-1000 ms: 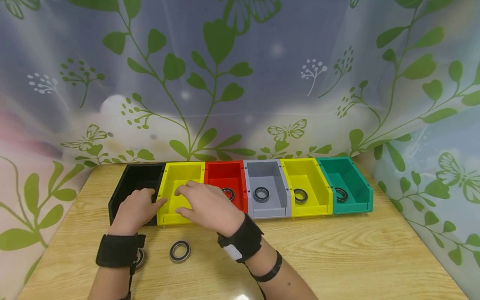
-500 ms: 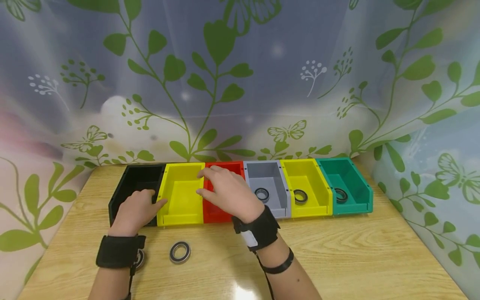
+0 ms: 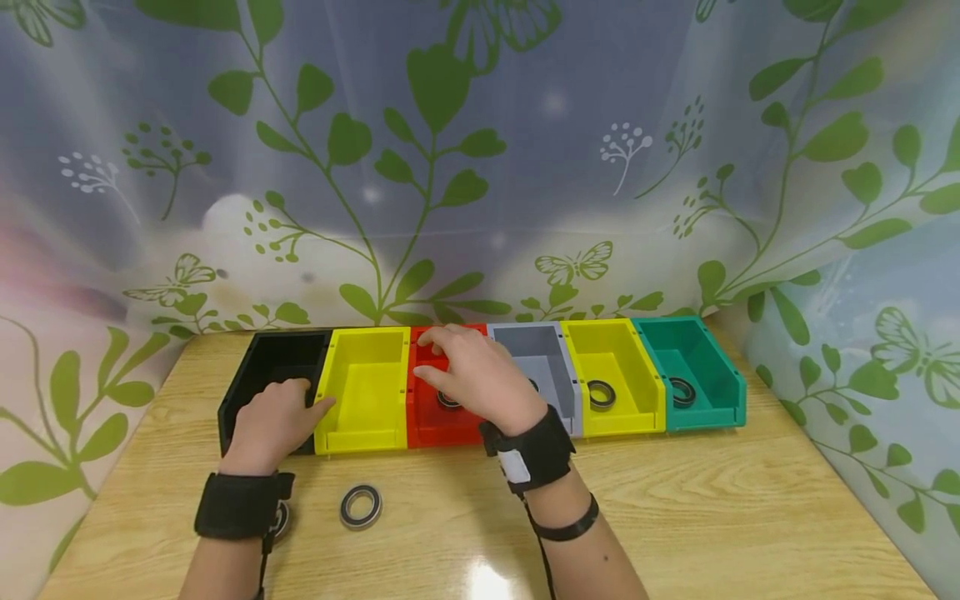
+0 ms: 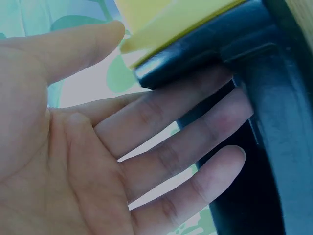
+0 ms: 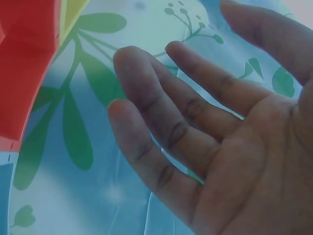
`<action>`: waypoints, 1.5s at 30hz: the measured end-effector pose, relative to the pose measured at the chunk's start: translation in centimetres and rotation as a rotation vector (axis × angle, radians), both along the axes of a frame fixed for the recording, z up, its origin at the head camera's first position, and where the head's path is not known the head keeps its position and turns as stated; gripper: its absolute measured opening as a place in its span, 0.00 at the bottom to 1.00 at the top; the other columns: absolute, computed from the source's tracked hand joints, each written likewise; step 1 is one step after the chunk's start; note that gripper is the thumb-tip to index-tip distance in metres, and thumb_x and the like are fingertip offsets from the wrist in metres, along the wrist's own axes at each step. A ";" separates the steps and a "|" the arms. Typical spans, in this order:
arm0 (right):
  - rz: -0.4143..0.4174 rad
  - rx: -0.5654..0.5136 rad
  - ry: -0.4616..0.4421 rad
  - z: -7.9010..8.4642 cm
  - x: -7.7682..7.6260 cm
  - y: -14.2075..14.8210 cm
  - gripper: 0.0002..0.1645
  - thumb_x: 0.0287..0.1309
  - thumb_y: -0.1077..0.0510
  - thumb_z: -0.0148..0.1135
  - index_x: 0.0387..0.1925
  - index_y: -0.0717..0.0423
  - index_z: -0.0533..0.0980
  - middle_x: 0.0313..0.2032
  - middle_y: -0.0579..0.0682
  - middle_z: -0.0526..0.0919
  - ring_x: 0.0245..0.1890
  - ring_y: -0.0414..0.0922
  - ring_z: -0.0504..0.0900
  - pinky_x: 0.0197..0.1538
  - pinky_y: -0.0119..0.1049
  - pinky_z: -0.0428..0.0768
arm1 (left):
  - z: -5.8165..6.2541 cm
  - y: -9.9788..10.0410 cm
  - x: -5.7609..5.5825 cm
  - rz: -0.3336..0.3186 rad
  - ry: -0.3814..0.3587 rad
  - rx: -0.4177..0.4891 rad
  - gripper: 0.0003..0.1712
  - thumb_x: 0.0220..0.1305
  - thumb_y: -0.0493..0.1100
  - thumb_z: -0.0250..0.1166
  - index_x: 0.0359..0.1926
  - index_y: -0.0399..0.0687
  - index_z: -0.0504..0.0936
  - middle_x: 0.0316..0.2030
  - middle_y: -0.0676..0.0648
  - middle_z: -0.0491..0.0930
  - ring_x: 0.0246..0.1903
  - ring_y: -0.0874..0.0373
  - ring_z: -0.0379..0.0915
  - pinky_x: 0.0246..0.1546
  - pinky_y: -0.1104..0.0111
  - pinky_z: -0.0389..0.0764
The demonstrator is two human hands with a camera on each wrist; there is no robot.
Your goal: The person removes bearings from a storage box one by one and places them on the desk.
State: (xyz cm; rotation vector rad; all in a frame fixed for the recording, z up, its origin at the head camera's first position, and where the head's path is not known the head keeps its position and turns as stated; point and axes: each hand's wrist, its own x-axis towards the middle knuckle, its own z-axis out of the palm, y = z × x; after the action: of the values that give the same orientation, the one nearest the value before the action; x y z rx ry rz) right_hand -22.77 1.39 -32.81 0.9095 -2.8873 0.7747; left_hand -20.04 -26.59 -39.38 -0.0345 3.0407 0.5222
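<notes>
My left hand [image 3: 273, 421] is over the front of the black bin [image 3: 281, 354]. In the left wrist view its fingers are spread and loosely bent against the dark bin, holding nothing. Above the red bin [image 3: 422, 429] hovers my right hand [image 3: 480, 375]; the right wrist view shows its palm bare and its fingers loosely bent. A ball bearing [image 3: 448, 400] lies in the red bin, partly covered by that hand. Another ball bearing [image 3: 361, 507] lies flat on the table, and a third bearing [image 3: 282, 518] is half hidden beside my left wrist.
Left of the red bin stands a yellow bin [image 3: 367, 392]. To its right come a grey bin [image 3: 536, 346], a second yellow bin [image 3: 622, 367] and a green bin [image 3: 701, 367], each with one bearing inside. Patterned fabric [image 3: 480, 208] hangs behind the wooden table [image 3: 675, 517].
My right hand has moved right, from over the left yellow bin to over the red bin, uncovering the yellow one. The left hand stays at the black bin.
</notes>
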 end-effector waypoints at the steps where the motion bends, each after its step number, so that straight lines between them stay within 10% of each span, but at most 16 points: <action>1: -0.008 0.001 -0.006 0.0 -0.1 0.1 0.27 0.69 0.47 0.68 0.63 0.54 0.77 0.53 0.50 0.84 0.49 0.45 0.82 0.47 0.40 0.82 | 0.0 0.0 0.0 0.003 0.009 0.004 0.36 0.73 0.52 0.64 0.62 0.20 0.73 0.46 0.23 0.81 0.25 0.47 0.77 0.21 0.57 0.78; 11: -0.018 -0.001 -0.024 -0.1 -0.4 0.5 0.27 0.69 0.46 0.66 0.64 0.53 0.77 0.51 0.50 0.85 0.42 0.43 0.83 0.43 0.37 0.81 | 0.5 2.0 0.5 0.019 0.381 0.049 0.27 0.71 0.43 0.67 0.62 0.28 0.77 0.44 0.26 0.82 0.37 0.35 0.79 0.24 0.51 0.80; 16: -0.024 -0.007 -0.020 -0.2 -0.5 0.7 0.26 0.69 0.47 0.67 0.63 0.53 0.78 0.49 0.49 0.85 0.39 0.42 0.82 0.40 0.36 0.80 | 0.0 4.0 0.0 -0.026 0.566 0.082 0.18 0.69 0.39 0.66 0.56 0.32 0.82 0.41 0.33 0.85 0.25 0.45 0.73 0.19 0.59 0.73; 30: -0.025 -0.012 -0.011 -0.2 -0.7 0.9 0.26 0.68 0.48 0.68 0.62 0.56 0.78 0.46 0.50 0.85 0.36 0.42 0.81 0.35 0.34 0.79 | -2.9 8.7 -0.4 -0.098 0.405 0.010 0.24 0.65 0.51 0.73 0.47 0.32 0.87 0.32 0.40 0.88 0.26 0.44 0.82 0.19 0.64 0.78; 45: -0.026 -0.004 -0.029 -0.4 -1.1 1.0 0.26 0.69 0.48 0.68 0.63 0.55 0.78 0.47 0.52 0.86 0.39 0.44 0.83 0.38 0.35 0.80 | -4.0 10.2 -0.2 -0.095 0.387 -0.021 0.21 0.63 0.50 0.75 0.33 0.33 0.83 0.11 0.51 0.61 0.10 0.57 0.60 0.13 0.68 0.59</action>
State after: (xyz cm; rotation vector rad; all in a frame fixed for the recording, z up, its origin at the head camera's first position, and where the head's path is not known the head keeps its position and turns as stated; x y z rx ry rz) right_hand -23.82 2.34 -33.24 0.8650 -2.9152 0.7976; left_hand -20.20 -16.35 -43.40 0.2361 3.3992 0.5458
